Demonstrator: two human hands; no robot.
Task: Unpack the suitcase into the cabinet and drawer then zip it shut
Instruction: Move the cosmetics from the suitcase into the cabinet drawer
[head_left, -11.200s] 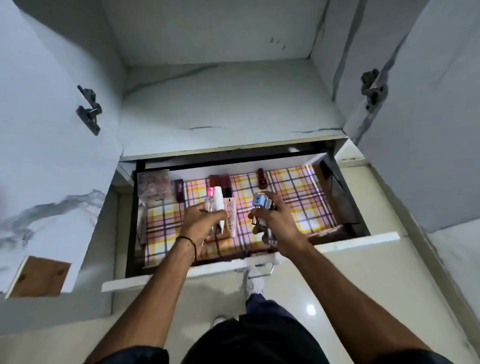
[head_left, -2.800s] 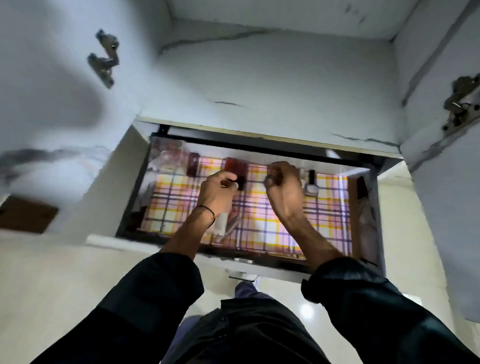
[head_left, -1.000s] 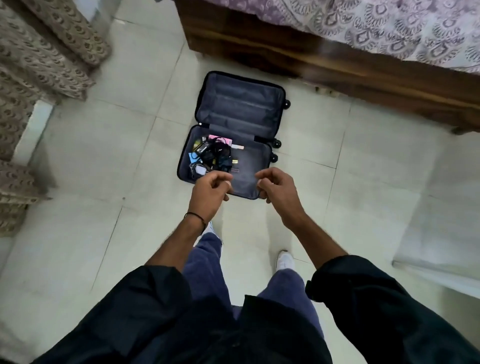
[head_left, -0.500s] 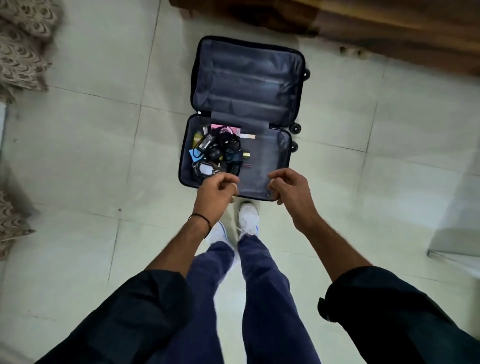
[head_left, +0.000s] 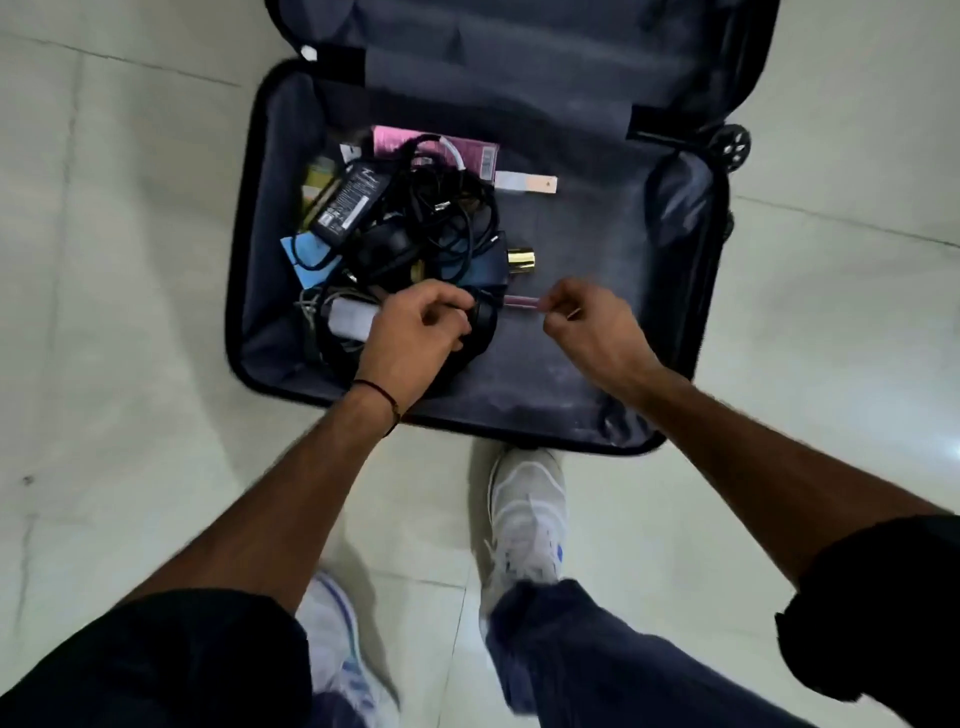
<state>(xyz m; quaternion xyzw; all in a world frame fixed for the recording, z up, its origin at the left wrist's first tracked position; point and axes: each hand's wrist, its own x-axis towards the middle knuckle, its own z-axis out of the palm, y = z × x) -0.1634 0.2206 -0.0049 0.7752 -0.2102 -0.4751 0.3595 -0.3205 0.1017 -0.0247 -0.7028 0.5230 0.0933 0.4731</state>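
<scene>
The dark suitcase (head_left: 270, 156) lies open on the tiled floor in front of my feet. In its left part sits a tangle of black cables with a power adapter (head_left: 353, 195). Around the tangle lie a pink packet (head_left: 395, 140), a gold-capped bottle (head_left: 521, 260) and a white charger (head_left: 350, 317). My left hand (head_left: 415, 327) hovers with loosely curled fingers beside a round black object (head_left: 484, 322), holding nothing. My right hand (head_left: 589, 325), also loosely curled, has its fingertips at the end of a slim pink tube (head_left: 519, 301); I cannot tell whether they touch it.
The suitcase lid (head_left: 519, 47) lies flat beyond the hinge, with a wheel (head_left: 730, 143) at the right. The right half of the suitcase bottom (head_left: 597, 234) is bare lining. My white shoes (head_left: 527, 509) stand just at the near rim. Pale floor tiles surround everything.
I have turned from the drawer to the suitcase and bent down close. Both hands have dropped from above the near rim to just over the contents.
</scene>
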